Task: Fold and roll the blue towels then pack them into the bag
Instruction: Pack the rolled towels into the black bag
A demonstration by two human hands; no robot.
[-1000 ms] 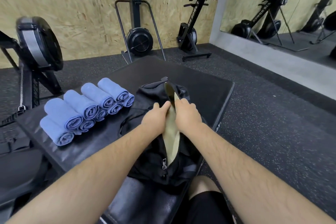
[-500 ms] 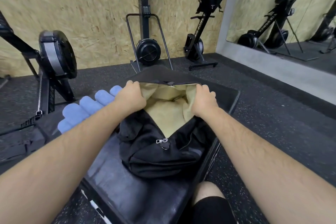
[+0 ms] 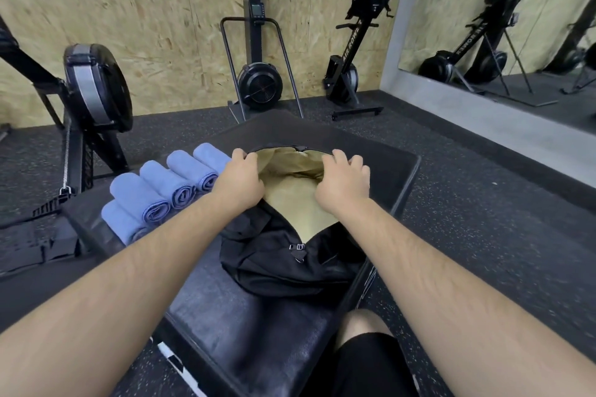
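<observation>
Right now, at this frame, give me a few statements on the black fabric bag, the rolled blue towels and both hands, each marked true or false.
1. The left hand and the right hand both grip the rim of the black fabric bag, holding its mouth apart. True.
2. The rolled blue towels lie inside the bag. False: they lie stacked on the black padded platform, to the left of the bag.
3. The bag's tan lining shows through the open mouth. True.
4. The right hand holds a towel. False: it grips only the bag's rim.
</observation>
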